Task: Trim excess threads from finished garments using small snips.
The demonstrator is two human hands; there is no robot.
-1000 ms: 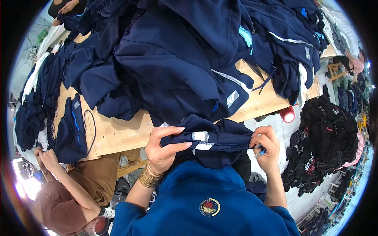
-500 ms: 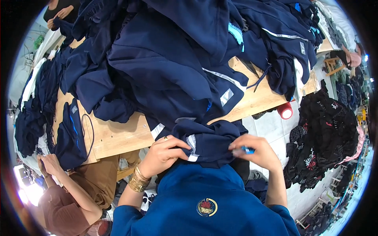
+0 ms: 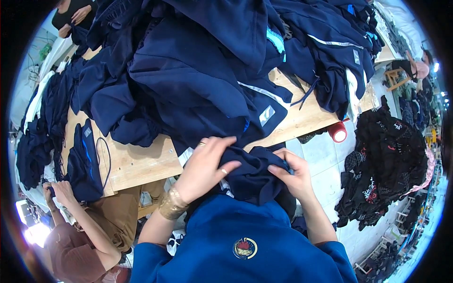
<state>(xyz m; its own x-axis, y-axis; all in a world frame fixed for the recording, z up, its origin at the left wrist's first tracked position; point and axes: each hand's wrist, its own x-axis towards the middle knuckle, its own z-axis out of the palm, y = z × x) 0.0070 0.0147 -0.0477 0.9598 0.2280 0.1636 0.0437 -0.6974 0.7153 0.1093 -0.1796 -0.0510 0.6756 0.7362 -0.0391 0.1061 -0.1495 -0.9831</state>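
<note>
A dark navy garment (image 3: pixel 255 181) lies bunched in front of my body at the table's near edge. My left hand (image 3: pixel 203 162), with rings and gold bracelets, rests over its left side, thumb and fingers apart. On the right side, my right hand (image 3: pixel 293 175) pinches a fold of the cloth between thumb and fingers. A small blue object shows at the right fingers, mostly hidden, its kind unclear. Just beyond my hands, a big heap of navy garments (image 3: pixel 188 80) covers much of the wooden table (image 3: pixel 141 162); some carry white stripes and light blue trim.
Scissors (image 3: pixel 295 81) lie partly under the heap. A red thread cone (image 3: pixel 338 132) stands beyond the table's right edge, near a pile of black garments (image 3: pixel 382 165) on the floor. On the left, a co-worker (image 3: pixel 78 240) handles cloth; another person (image 3: pixel 75 19) works at the far left.
My left hand has moved up and away from me over the garment, its fingers spreading. My right hand has come in slightly and now pinches the cloth. The white strip is mostly covered.
</note>
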